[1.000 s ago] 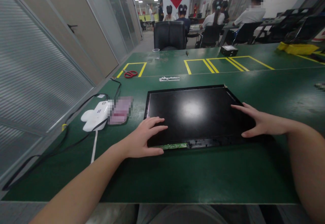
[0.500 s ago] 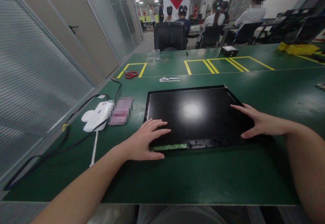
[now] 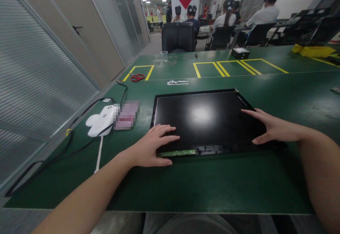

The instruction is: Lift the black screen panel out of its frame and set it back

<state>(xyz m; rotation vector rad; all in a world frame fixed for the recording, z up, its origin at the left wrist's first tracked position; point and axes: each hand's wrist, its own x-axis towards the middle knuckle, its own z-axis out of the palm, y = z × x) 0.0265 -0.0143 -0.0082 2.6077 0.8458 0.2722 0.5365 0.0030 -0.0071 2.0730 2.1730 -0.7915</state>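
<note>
A black display panel (image 3: 212,124) lies flat on the green table (image 3: 212,188), its dark screen facing up with a bright reflection in it. Along its near edge runs a narrow green circuit board (image 3: 180,153). My left hand (image 3: 154,145) rests at the near left corner, fingers spread over the screen and the thumb in front of the edge. On the right side, my right hand (image 3: 268,127) has its fingers and thumb apart over the panel's border. Neither hand is closed around anything. The underside of the panel is hidden.
Left of the panel are a white power strip (image 3: 102,120) with a black cable (image 3: 71,150) and a pinkish blurred item (image 3: 127,115). Farther back are red-handled scissors (image 3: 137,77), white strips (image 3: 177,83), a plastic cup (image 3: 164,56) and a black box (image 3: 240,53).
</note>
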